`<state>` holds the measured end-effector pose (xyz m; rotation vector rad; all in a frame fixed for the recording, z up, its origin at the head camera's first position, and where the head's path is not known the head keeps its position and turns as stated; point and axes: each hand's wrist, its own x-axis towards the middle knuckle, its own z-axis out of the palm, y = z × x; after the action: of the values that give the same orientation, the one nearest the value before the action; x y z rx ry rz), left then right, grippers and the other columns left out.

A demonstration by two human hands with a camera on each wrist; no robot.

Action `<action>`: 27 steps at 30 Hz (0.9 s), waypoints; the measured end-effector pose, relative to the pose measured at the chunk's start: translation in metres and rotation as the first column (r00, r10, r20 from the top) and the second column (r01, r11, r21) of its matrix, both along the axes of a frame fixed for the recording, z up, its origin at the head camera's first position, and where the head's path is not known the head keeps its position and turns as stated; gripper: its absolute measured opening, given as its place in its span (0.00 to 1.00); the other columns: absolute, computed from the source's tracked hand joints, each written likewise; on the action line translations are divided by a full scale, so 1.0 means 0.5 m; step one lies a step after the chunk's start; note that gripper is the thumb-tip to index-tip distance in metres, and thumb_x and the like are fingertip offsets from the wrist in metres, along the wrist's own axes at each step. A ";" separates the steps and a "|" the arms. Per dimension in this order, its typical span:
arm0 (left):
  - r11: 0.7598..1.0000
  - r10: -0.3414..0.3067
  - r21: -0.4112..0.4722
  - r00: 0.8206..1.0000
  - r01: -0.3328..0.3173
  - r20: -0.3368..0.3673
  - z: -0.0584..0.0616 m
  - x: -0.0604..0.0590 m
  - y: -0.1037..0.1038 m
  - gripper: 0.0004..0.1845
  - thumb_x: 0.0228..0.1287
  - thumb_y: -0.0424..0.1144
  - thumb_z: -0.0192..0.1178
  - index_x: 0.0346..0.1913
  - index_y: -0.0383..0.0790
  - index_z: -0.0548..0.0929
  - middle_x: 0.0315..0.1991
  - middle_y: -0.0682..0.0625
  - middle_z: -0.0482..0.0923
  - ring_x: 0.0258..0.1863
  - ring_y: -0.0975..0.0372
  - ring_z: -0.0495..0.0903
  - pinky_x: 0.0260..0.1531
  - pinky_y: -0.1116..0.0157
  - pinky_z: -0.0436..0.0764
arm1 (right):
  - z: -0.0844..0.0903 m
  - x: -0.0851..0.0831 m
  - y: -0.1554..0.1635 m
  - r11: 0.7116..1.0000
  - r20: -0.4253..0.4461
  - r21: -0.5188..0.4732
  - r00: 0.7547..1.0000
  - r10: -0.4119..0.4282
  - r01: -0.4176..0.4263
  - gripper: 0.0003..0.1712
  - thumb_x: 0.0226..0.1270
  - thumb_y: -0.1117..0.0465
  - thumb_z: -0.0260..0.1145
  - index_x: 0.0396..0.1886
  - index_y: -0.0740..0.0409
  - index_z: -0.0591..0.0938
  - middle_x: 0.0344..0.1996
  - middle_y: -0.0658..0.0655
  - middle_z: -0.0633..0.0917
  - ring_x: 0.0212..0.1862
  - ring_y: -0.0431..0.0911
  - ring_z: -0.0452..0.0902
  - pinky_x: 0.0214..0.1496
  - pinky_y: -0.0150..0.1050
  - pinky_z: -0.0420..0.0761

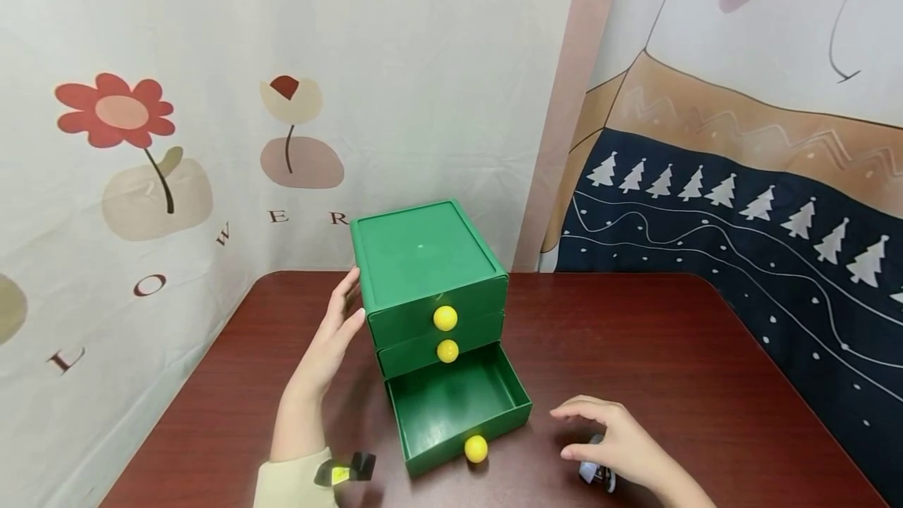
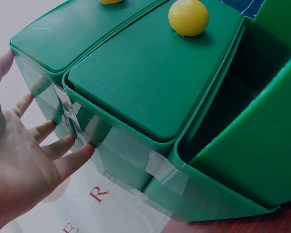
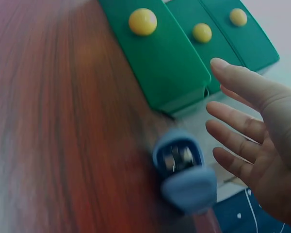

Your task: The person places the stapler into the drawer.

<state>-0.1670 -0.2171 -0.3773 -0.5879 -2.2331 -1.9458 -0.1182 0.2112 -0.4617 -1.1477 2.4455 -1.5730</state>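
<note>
A green drawer cabinet [image 1: 423, 257] with yellow round knobs stands on the table. Its bottom drawer [image 1: 451, 406] is pulled out with nothing visible inside; the upper two are closed. My left hand [image 1: 320, 359] rests spread fingers against the cabinet's left side, where strips of clear tape [image 2: 160, 165] show in the left wrist view. My right hand [image 1: 614, 437], fingers spread and holding nothing, is to the right of the drawer. Partly hidden under it is a small light-blue object [image 3: 189, 187] with a dark hollow; blur keeps its kind unclear.
The dark red wood-grain table [image 1: 607, 328] extends around the cabinet. A printed cloth [image 1: 437, 100] hangs behind the table, with navy fabric [image 1: 670, 218] at the right. The pulled-out drawer juts toward the front edge.
</note>
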 end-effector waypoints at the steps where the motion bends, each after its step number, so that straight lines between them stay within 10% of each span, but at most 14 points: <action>1: 1.000 0.001 0.000 1.000 -0.001 0.000 0.000 0.000 0.000 0.31 0.77 0.38 0.41 0.76 0.49 0.44 0.73 0.47 0.43 0.71 0.51 0.42 0.62 0.41 0.46 | -0.003 -0.001 0.007 1.000 -0.006 -0.006 1.000 0.013 -0.013 0.24 0.55 0.67 0.73 0.53 0.61 0.81 0.46 0.59 0.82 0.46 0.49 0.79 0.46 0.41 0.78; 27: 1.000 0.004 -0.003 1.000 -0.004 -0.004 0.003 0.005 0.003 0.31 0.77 0.38 0.42 0.76 0.50 0.44 0.74 0.48 0.43 0.71 0.51 0.42 0.63 0.41 0.46 | -0.035 0.013 0.102 0.978 0.158 0.177 0.984 0.085 -0.113 0.32 0.58 0.56 0.72 0.63 0.53 0.74 0.56 0.51 0.75 0.51 0.39 0.69 0.47 0.32 0.73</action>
<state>-0.1648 -0.2157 -0.3757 -0.5875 -2.2336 -1.9376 -0.1116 0.2622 -0.4795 -1.0617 2.3412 -1.3201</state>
